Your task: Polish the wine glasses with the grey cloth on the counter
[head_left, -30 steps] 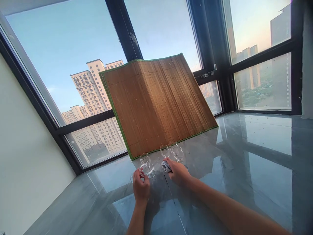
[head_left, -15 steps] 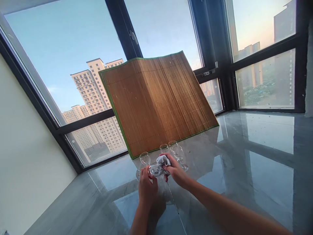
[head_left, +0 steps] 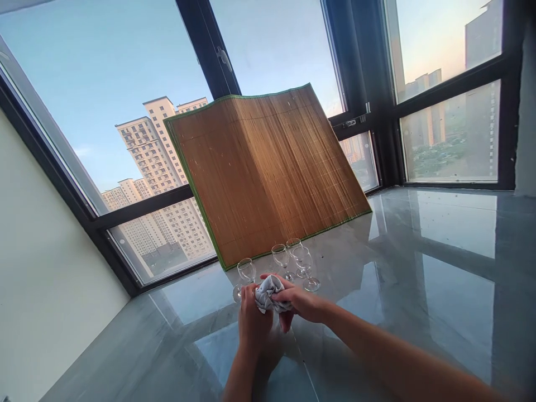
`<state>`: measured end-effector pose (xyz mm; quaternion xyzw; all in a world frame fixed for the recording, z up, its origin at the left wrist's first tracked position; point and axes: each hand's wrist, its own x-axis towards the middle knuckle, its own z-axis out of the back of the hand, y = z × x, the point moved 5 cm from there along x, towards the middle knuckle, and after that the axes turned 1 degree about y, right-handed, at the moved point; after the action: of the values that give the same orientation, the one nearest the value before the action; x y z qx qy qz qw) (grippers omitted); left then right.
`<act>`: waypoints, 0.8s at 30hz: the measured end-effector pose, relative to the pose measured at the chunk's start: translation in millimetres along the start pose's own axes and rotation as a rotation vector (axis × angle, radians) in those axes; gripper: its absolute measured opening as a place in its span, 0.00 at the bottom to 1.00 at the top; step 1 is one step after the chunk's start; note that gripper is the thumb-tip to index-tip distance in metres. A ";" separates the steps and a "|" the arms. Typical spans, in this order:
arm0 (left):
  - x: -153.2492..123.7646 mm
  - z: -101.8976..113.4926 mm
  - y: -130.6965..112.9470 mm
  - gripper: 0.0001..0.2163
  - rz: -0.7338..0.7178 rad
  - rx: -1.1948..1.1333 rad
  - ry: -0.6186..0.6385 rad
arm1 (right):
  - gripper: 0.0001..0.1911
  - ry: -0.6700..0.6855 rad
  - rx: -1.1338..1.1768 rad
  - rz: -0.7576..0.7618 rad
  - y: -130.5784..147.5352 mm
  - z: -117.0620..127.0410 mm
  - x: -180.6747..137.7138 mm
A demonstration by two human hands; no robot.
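Since the glass point(head_left: 237, 293) in my left hand's point(head_left: 254, 318) grip seems light, slick and fragile, its stem is the safest hold; my right hand point(head_left: 299, 301) clamps soft cloth point(head_left: 269, 291), apparently over the hidden bowl.

The left hand point(head_left: 254, 319) and right hand point(head_left: 305, 305) are showing bare, with slim fingers. The left forearm point(head_left: 242, 373) and right forearm point(head_left: 377, 345) are also appearing bare down to the lower edge of view, both tapering smoothly into narrow wrists.
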<state>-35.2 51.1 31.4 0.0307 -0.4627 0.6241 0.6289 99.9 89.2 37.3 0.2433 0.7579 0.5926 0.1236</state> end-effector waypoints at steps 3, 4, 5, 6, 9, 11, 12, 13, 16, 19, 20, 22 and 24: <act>-0.4 0.8 -0.2 0.11 -0.032 0.022 -0.022 | 0.36 0.048 0.021 0.004 -1.6 0.2 1.0; -0.5 0.9 0.1 0.12 -0.042 0.028 -0.034 | 0.35 0.042 0.027 0.015 -1.5 0.8 1.3; -0.6 0.8 0.4 0.12 -0.051 0.033 -0.044 | 0.35 0.030 0.031 0.027 -1.1 1.4 1.5; -0.6 0.6 0.6 0.12 -0.058 0.034 -0.051 | 0.34 0.012 0.037 0.040 -0.5 2.1 1.7; 0.2 -0.1 0.8 0.12 -0.064 0.009 -0.063 | 0.30 -0.040 0.074 0.083 2.5 3.3 2.3; 1.0 0.7 0.2 0.11 -0.061 -0.030 -0.084 | 0.27 -0.075 0.110 0.124 5.7 4.0 2.6; 1.3 1.3 -0.3 0.11 -0.060 -0.050 -0.097 | 0.26 -0.092 0.126 0.148 7.4 4.4 2.7; 1.6 1.8 -0.9 0.11 -0.058 -0.071 -0.110 | 0.24 -0.105 0.136 0.170 9.1 4.7 2.6; 2.0 1.0 -1.4 0.13 -0.049 -0.138 -0.111 | 0.21 -0.139 0.145 0.213 12.9 5.6 1.7; 1.5 -4.0 3.2 0.11 0.001 -0.222 -0.061 | 0.20 -0.182 0.158 0.239 14.6 7.4 0.4; 1.2 -6.0 5.5 0.10 0.018 -0.252 -0.043 | 0.21 -0.190 0.168 0.250 14.9 7.8 0.1; 0.5 -9.0 10.0 0.08 0.044 -0.298 -0.022 | 0.22 -0.190 0.195 0.275 14.9 8.2 0.2; 0.0 -10.3 13.3 0.08 0.053 -0.321 -0.016 | 0.23 -0.187 0.231 0.293 14.0 8.9 0.8</act>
<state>-40.4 60.3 18.4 -0.0776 -0.5622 0.5582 0.6053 106.6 99.5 48.5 0.4172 0.7625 0.4884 0.0772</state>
